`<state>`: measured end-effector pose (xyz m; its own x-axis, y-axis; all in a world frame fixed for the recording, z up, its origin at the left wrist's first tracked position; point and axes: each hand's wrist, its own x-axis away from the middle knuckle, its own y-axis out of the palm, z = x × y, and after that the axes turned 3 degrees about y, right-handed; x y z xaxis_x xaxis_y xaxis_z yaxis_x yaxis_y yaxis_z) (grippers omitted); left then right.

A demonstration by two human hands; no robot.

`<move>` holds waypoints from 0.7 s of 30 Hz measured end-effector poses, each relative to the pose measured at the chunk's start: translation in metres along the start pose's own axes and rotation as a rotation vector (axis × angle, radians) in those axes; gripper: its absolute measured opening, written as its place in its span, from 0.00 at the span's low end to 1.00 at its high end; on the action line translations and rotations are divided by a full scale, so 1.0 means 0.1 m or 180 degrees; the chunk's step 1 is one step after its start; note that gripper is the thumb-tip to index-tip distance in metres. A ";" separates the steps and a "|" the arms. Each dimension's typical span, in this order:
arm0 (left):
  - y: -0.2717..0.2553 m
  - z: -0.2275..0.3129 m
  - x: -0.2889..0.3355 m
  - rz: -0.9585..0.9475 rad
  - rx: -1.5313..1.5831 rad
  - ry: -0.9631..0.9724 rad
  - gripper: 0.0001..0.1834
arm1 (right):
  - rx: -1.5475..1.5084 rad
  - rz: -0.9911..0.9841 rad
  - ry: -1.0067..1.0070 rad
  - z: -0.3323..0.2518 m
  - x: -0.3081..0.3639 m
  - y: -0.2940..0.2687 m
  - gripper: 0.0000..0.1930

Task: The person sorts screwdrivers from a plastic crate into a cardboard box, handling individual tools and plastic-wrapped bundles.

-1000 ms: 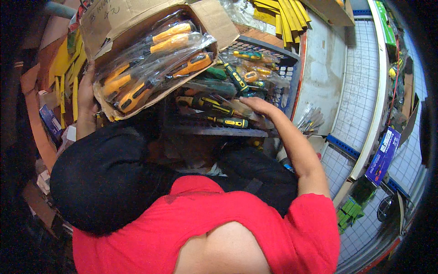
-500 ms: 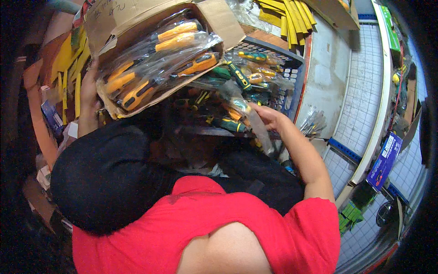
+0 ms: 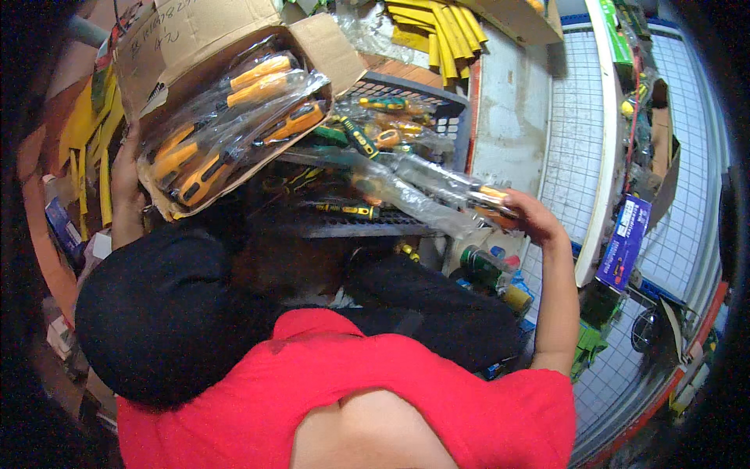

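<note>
My left hand (image 3: 127, 184) grips the left side of an open cardboard box (image 3: 211, 30), tilted toward me, with some fingers hidden behind it. Inside lie several screwdrivers (image 3: 269, 87) with orange and black handles, wrapped in clear plastic. My right hand (image 3: 533, 217) is closed on a plastic-wrapped screwdriver (image 3: 494, 193) with an orange handle, right of a dark plastic basket (image 3: 459, 133). Its clear sleeve stretches back over the basket. Loose and bagged screwdrivers with green, yellow and orange handles (image 3: 359, 139) fill the basket.
Yellow strips (image 3: 437, 31) lie beyond the basket, and more hang at the left (image 3: 86, 156). White wire-mesh racks (image 3: 582, 117) stand at the right, with a purple box (image 3: 625, 242) at their edge. Below my right hand are a green bottle (image 3: 478, 264) and small containers.
My right hand has moved right and out of the basket, drawing the wrapped screwdriver with it. The view has shifted, so the box appears further left, still held by my left hand.
</note>
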<state>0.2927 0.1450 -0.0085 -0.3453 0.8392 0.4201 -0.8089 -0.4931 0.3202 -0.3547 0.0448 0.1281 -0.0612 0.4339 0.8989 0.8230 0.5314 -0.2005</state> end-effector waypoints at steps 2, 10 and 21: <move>0.00 -0.01 0.00 0.0058 0.0133 -0.0052 0.26 | -0.0651 0.0208 -0.0337 -0.06 0.31 -0.07 0.29; 0.17 0.01 0.07 0.0704 -0.1147 0.0479 0.29 | -0.0100 0.0086 -0.1716 -0.83 0.57 0.61 0.32; 0.42 0.25 0.30 0.0433 -0.0144 0.0148 0.26 | 0.3727 0.0613 -0.5136 -2.16 -0.53 2.34 0.25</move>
<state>0.2604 0.1435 0.0384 -0.4740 0.7755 0.4170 -0.7734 -0.5931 0.2239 -0.0368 -0.0114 0.1180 -0.9403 0.3103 -0.1402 0.2217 0.2454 -0.9438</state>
